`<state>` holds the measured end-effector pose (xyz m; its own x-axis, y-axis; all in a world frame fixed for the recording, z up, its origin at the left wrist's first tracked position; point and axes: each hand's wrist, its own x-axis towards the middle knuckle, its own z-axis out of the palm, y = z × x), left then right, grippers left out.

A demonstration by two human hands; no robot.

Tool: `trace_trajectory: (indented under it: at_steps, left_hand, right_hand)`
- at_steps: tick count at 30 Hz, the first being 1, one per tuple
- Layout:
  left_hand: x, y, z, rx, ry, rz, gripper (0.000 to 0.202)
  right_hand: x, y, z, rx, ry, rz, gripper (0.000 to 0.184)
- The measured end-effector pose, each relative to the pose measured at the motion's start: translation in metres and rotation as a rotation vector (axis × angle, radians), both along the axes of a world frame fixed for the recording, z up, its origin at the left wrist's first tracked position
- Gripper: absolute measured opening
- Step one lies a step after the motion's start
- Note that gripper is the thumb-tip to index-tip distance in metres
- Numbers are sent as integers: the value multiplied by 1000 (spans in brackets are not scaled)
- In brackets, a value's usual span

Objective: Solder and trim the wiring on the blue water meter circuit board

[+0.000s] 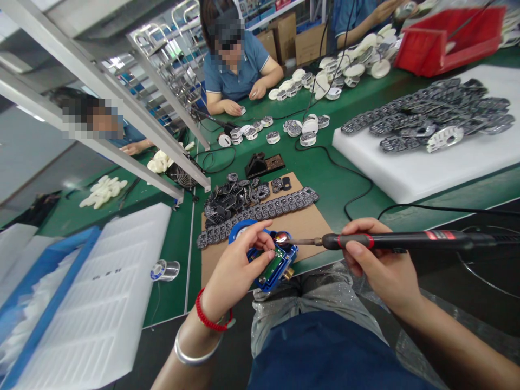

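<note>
In my right hand [382, 265] is a soldering iron [374, 240], its black handle held between thumb and fingers and its metal shaft pointing left. The tip reaches a round shiny part [281, 238] in an open blue housing [266, 287]; whether it touches is unclear. Inside the housing sits a green circuit board [273, 264], and a brass fitting [288, 273] sticks out from its side. My left hand [239, 265] lies over the housing, thumb and fingertips pinched together just above the board. Whatever is between those fingertips is too small to name.
Black-and-grey part strips [264, 214] lie on cardboard [312, 222] behind the housing. A solder spool [165, 270] stands left. White foam [410, 184] with dark parts is at right, near a red bin [442, 49]. Cables cross the green table [325, 184]. Co-workers sit opposite.
</note>
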<state>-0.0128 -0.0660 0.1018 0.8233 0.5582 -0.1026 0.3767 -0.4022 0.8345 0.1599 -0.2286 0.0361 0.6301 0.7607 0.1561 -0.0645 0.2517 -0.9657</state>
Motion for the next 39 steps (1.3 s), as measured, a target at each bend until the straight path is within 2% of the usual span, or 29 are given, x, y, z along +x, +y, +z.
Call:
trace_trajectory:
  at_steps: [24, 35, 39]
  left_hand:
    - [-3, 1, 0, -40, -17, -1, 46]
    - [-1, 1, -2, -5, -15, -8, 46]
    - [0, 1, -2, -15, -15, -3, 46]
  right_hand:
    - [2, 9, 1, 8, 70, -67, 16]
    - [2, 4, -4, 3, 68, 11, 16]
    - [1, 2, -7, -19, 6, 57, 14]
